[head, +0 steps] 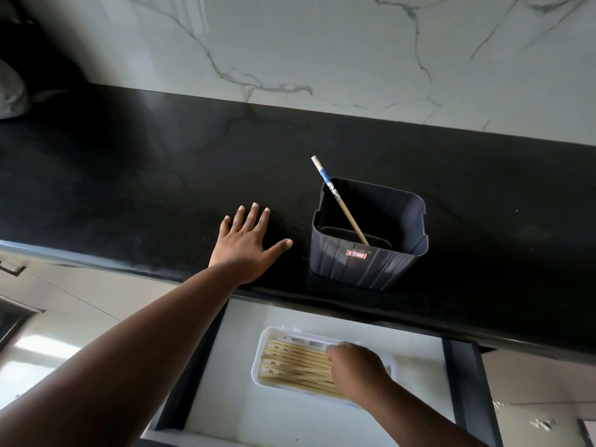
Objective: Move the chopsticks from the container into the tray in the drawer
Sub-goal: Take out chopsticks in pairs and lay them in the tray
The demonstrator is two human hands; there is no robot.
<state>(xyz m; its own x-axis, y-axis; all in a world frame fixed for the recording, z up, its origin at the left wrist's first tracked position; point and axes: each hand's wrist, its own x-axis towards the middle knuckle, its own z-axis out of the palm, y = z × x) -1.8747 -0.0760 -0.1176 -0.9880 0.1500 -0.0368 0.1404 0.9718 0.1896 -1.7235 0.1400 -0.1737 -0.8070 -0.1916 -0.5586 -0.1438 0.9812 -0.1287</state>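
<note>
The left hand [248, 240] is lying flat on the black counter [161, 188], fingers straight and spread wide, thumb pointing toward the dark container [361, 266] but not touching it. The container is sitting on the counter just beside that hand, near the counter's front edge, with a small red and white label on its near wall. One chopstick [340, 201] is leaning inside it, its plain wooden tip resting at the bottom by the near wall and its blue and white patterned end sticking up past the far left corner of the rim. Below the counter the drawer [461, 375] is standing open, and a white tray [263, 356] is lying on its pale floor. A row of pale wooden chopsticks [290, 362] is lying side by side in the tray, running roughly lengthwise. The right hand [354, 366] is reaching down into the tray and resting over the right part of that row, knuckles up and fingers curled downward (whether they are pinching a chopstick or only touching the pile I cannot tell, since the back of the hand is hiding the fingertips). Behind the counter a white marbled wall [322, 43] with grey veins is rising
</note>
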